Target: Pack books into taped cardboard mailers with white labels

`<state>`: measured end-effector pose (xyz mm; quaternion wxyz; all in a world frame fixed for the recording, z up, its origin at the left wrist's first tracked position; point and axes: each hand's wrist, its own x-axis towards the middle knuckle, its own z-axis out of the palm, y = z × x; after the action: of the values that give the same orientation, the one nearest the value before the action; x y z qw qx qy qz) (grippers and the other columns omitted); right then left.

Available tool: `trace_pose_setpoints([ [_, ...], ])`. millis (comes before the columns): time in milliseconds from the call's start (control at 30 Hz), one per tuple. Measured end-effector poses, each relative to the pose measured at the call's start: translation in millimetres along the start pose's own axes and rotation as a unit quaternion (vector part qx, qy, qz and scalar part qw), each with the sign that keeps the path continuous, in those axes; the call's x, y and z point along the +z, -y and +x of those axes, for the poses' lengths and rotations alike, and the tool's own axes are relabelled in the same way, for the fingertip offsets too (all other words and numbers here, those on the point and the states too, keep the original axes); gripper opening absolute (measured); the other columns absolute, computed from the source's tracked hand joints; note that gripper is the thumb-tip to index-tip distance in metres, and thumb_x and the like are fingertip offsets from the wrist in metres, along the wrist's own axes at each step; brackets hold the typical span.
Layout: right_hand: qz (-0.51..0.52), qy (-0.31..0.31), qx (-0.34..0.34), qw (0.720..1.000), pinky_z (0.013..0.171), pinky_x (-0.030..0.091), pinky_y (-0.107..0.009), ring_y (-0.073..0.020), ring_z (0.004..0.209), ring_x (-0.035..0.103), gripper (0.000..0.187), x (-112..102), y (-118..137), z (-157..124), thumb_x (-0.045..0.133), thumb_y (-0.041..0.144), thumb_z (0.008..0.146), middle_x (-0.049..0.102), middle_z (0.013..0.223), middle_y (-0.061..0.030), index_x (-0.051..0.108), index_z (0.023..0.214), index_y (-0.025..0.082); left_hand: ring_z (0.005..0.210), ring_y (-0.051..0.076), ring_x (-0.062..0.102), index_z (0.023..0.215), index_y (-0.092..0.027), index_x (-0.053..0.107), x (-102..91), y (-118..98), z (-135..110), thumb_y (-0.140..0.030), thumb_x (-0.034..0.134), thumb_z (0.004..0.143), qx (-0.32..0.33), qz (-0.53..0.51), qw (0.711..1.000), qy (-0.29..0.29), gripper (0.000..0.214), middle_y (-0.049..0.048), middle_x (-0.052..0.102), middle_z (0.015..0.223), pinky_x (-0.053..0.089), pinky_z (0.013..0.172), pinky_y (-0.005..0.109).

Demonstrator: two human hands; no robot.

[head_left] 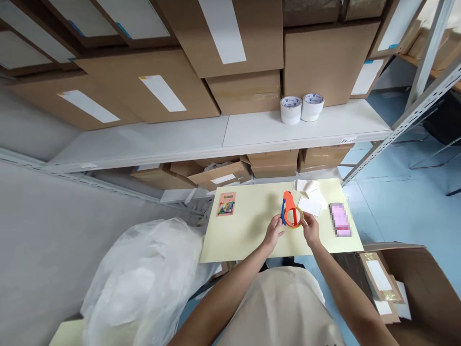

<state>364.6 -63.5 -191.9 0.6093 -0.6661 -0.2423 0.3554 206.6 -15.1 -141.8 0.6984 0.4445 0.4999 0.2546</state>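
An orange and blue tape dispenser [291, 210] with a roll of clear tape sits above the pale yellow table [248, 230], held between both hands. My left hand [274, 231] grips its blue left side, fingers curled. On the right side of the roll, my right hand [310, 229] has its fingers closed round the rim. Just behind the dispenser lie white paper slips [309, 205]. A small colourful card [226, 204] lies at the table's far left, and a pink blurred object [340, 219] lies to the right.
White shelving [223, 134] behind the table carries several brown cardboard boxes [324, 62] and two rolls of white tape [301, 107]. A large clear plastic bag [144, 274] bulges at the left. An open cardboard box [414, 288] stands on the blue floor at the right.
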Motion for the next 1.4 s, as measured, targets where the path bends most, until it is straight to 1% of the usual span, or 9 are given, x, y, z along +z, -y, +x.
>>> trace_pose_setpoints([
  [100, 0.000, -0.021, 0.042, 0.999, 0.082, 0.053, -0.048, -0.0286, 0.093, 0.067, 0.045, -7, -37, -10, 0.070, 0.049, 0.064, 0.073, 0.100, -0.0132, 0.064, 0.095, 0.018, 0.133, 0.027, 0.046, 0.121, -0.031, 0.051, 2.8, 21, 3, -0.066, 0.044, 0.086, -0.082, -0.011, 0.996, 0.015, 0.049, 0.0092, 0.051, 0.142, 0.047, 0.095, 0.047],
  [200, -0.001, -0.020, 0.060, 0.998, 0.081, 0.053, -0.046, -0.0283, 0.093, 0.067, 0.046, -10, -58, -10, 0.069, 0.050, 0.063, 0.073, 0.099, -0.0132, 0.063, 0.095, 0.018, 0.137, 0.026, 0.041, 0.125, -0.031, 0.049, 5.2, 32, 9, -0.061, 0.041, 0.090, -0.123, -0.019, 0.992, 0.021, 0.047, 0.0079, 0.046, 0.147, 0.039, 0.103, 0.051],
  [467, -0.025, -0.008, 0.078, 0.997, 0.084, 0.053, -0.043, -0.0261, 0.096, 0.067, 0.042, -15, -82, 6, 0.064, 0.047, 0.067, 0.071, 0.103, -0.0128, 0.061, 0.098, 0.018, 0.138, 0.028, 0.038, 0.135, -0.033, 0.044, 9.8, 42, 27, -0.063, 0.041, 0.090, -0.150, -0.014, 0.988, 0.027, 0.054, 0.0067, 0.039, 0.152, 0.039, 0.102, 0.047],
  [567, -0.033, -0.011, 0.077, 0.996, 0.085, 0.053, -0.043, -0.0259, 0.097, 0.066, 0.044, -18, -86, 9, 0.064, 0.047, 0.068, 0.071, 0.105, -0.0134, 0.061, 0.099, 0.017, 0.133, 0.030, 0.046, 0.138, -0.034, 0.040, 12.3, 45, 29, -0.065, 0.041, 0.088, -0.173, -0.024, 0.984, 0.029, 0.059, 0.0065, 0.035, 0.155, 0.044, 0.097, 0.044],
  [700, -0.037, -0.008, 0.074, 0.997, 0.085, 0.053, -0.043, -0.0257, 0.098, 0.066, 0.043, -22, -88, 12, 0.063, 0.047, 0.069, 0.070, 0.107, -0.0135, 0.060, 0.101, 0.017, 0.117, 0.030, 0.060, 0.144, -0.036, 0.031, 15.4, 46, 31, -0.068, 0.041, 0.086, -0.192, -0.045, 0.979, 0.047, 0.067, 0.0077, 0.023, 0.160, 0.047, 0.092, 0.043],
  [1033, -0.054, 0.021, 0.068, 0.996, 0.093, 0.050, -0.047, -0.0271, 0.111, 0.062, 0.048, -27, -86, 33, 0.060, 0.047, 0.076, 0.066, 0.121, -0.0140, 0.059, 0.114, 0.017, 0.124, 0.031, 0.055, 0.145, -0.035, 0.033, 23.2, 41, 50, -0.064, 0.040, 0.090, -0.177, -0.077, 0.979, 0.060, 0.063, 0.0069, 0.023, 0.160, 0.039, 0.102, 0.046],
  [1200, -0.108, 0.026, 0.079, 0.991, 0.105, 0.041, -0.047, -0.0284, 0.133, 0.045, 0.060, -31, -78, 34, 0.055, 0.045, 0.080, 0.049, 0.144, -0.0147, 0.049, 0.134, 0.018, 0.131, 0.031, 0.048, 0.151, -0.034, 0.015, 25.1, 37, 54, -0.061, 0.040, 0.091, -0.175, -0.103, 0.978, 0.055, 0.071, 0.0084, 0.012, 0.162, 0.035, 0.107, 0.048],
  [1300, -0.166, 0.020, 0.052, 0.985, 0.107, 0.039, -0.047, -0.0287, 0.136, 0.041, 0.063, -35, -64, 28, 0.051, 0.042, 0.083, 0.042, 0.148, -0.0164, 0.041, 0.140, 0.016, 0.136, 0.031, 0.043, 0.152, -0.036, 0.009, 15.1, 35, 48, -0.060, 0.041, 0.091, -0.187, -0.107, 0.976, 0.042, 0.073, 0.0085, 0.007, 0.162, 0.035, 0.107, 0.049],
  [1400, -0.241, 0.018, -0.043, 0.969, 0.111, 0.034, -0.051, -0.0289, 0.136, 0.041, 0.053, -36, -42, 16, 0.050, 0.037, 0.084, 0.049, 0.142, -0.0168, 0.047, 0.133, 0.016, 0.135, 0.030, 0.043, 0.151, -0.035, 0.014, -8.1, 31, 33, -0.057, 0.045, 0.091, -0.188, -0.094, 0.977, 0.039, 0.071, 0.0099, 0.012, 0.162, 0.034, 0.108, 0.048],
])
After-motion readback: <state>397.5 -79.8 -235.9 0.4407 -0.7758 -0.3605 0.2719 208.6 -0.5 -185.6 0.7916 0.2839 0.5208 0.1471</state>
